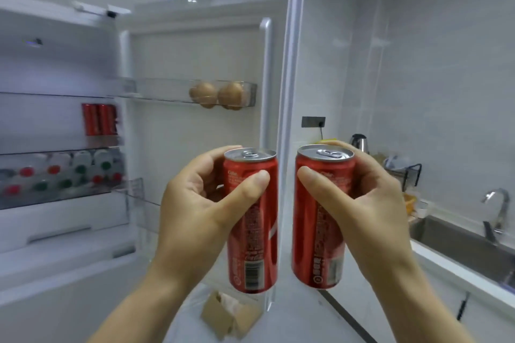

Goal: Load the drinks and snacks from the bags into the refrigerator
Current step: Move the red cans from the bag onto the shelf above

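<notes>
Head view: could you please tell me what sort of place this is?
Likely a home kitchen: an open refrigerator, a steel sink with a faucet, and a kettle on the counter.

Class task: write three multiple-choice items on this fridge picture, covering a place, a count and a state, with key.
1. Two brown eggs lie in: A the clear plastic door bin; B a sink; C a bowl.
2. Red metal drink cans held: A one; B two; C four.
3. The white refrigerator door is: A shut; B open; C missing.
Key: A, eggs sit there; B, left hand and right hand grip one each; B, its inside faces us.
</notes>
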Available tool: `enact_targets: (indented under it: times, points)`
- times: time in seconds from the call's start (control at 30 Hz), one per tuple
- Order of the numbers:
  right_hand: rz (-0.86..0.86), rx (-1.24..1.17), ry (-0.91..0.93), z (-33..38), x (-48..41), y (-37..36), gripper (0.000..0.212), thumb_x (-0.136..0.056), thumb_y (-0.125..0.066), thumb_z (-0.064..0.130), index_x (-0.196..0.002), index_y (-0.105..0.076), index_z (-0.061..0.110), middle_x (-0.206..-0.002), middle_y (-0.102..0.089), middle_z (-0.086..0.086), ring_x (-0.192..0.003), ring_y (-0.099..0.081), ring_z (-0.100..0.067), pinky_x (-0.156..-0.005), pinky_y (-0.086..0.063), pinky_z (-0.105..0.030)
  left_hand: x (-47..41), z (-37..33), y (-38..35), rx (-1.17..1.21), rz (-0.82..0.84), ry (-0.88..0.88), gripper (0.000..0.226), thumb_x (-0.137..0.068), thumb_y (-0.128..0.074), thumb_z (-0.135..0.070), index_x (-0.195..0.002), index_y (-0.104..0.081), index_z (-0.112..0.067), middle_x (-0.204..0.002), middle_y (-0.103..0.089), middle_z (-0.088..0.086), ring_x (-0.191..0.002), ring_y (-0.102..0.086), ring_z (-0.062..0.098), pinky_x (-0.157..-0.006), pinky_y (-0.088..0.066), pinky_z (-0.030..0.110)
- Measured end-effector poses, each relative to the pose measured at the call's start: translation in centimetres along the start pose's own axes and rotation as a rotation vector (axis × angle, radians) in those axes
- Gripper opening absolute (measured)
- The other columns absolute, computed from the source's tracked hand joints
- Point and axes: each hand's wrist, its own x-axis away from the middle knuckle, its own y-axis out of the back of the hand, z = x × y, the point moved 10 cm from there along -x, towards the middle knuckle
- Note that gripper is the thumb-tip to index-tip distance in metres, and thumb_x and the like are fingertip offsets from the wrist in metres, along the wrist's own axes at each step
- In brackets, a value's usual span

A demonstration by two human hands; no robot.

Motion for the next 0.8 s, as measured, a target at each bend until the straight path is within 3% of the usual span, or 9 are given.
enact_targets:
  times: [0.27, 0.5, 0.7, 0.8]
  points:
    - [0.117, -0.130, -0.032, -3.9, -2.6, -12.0, 0.027, -0.065, -0.079, 0.035, -0.090, -0.070, 0.034, -0.088, -0.073, 0.011, -0.081, -0.069, -0.006, -0.069, -0.055, -0.021, -1.4, -0.8, 11.9, -0.201, -0.190, -0.043, 0.042, -0.065, -0.079, -0.029, -0.105, -0.069, -0.021, -0.094, -0.075, -0.002, -0.086, -0.071, 0.012, -0.069, -0.053, 0.017]
    - [0.175, -0.211, -0.020, -4.6, -3.9, -24.8, 0.029, -0.061, -0.087, 0.033, -0.085, -0.070, 0.033, -0.084, -0.073, 0.010, -0.075, -0.069, -0.003, -0.065, -0.053, -0.017, -3.8, -1.2, 23.5, -0.304, -0.240, -0.070, 0.040, -0.067, -0.077, -0.035, -0.105, -0.070, -0.023, -0.096, -0.074, -0.002, -0.089, -0.071, 0.015, -0.072, -0.055, 0.021]
    - [0.196, -0.267, -0.014, -4.6, -5.0, -35.4, 0.023, -0.064, -0.080, 0.029, -0.084, -0.069, 0.032, -0.081, -0.073, 0.010, -0.072, -0.070, -0.003, -0.063, -0.053, -0.016, -5.9, -1.7, 33.2, -0.409, -0.268, -0.088, 0.035, -0.068, -0.074, -0.038, -0.102, -0.070, -0.030, -0.096, -0.074, -0.008, -0.089, -0.070, 0.011, -0.072, -0.054, 0.018]
    - [0.188, -0.268, -0.031, -5.4, -5.3, -39.7, 0.029, -0.060, -0.078, 0.037, -0.087, -0.068, 0.033, -0.083, -0.073, 0.013, -0.074, -0.069, -0.002, -0.064, -0.052, -0.015, -6.6, -1.3, 37.5, -0.447, -0.290, -0.073, 0.037, -0.068, -0.075, -0.038, -0.104, -0.069, -0.030, -0.096, -0.073, -0.010, -0.090, -0.069, 0.010, -0.073, -0.054, 0.019]
